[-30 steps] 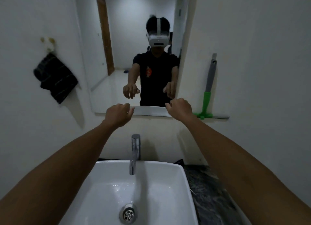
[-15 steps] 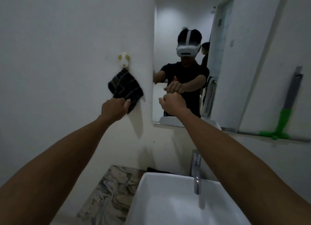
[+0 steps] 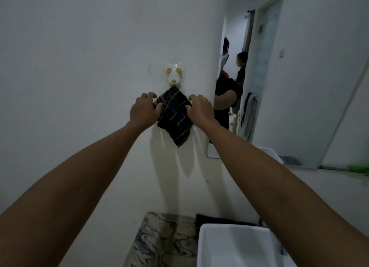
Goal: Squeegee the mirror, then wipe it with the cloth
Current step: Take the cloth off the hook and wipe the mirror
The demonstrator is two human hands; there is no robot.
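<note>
White painted wall (image 3: pixel 79 66) fills most of the view, smooth and matt, where a second ago the mirror faced the person square on; the head has swung left and both arms have followed. The mirror (image 3: pixel 265 86) now sits at the right, a flat glass pane seen at a slant. Below it lie the glossy white sink (image 3: pixel 229 246) and a marbled grey counter (image 3: pixel 159 240). A sliver of the green squeegee (image 3: pixel 358 168) shows at the far right edge, resting on the ledge and untouched, well apart from both hands.

This turn suggests the person is fetching the cloth first, or treats the squeegee step as done; the pictures cannot settle which.

The cloth (image 3: pixel 174 116) is dark, soft and thin, crossed by pale stripes, and hangs as a diamond from a small cream dog-shaped hook (image 3: pixel 174 76) stuck on the wall. The left hand (image 3: pixel 144 110) is closed on its left edge and the right hand (image 3: pixel 200 109) on its right edge, fingers curled into the fabric, the two hands apart with the cloth between them.
</note>
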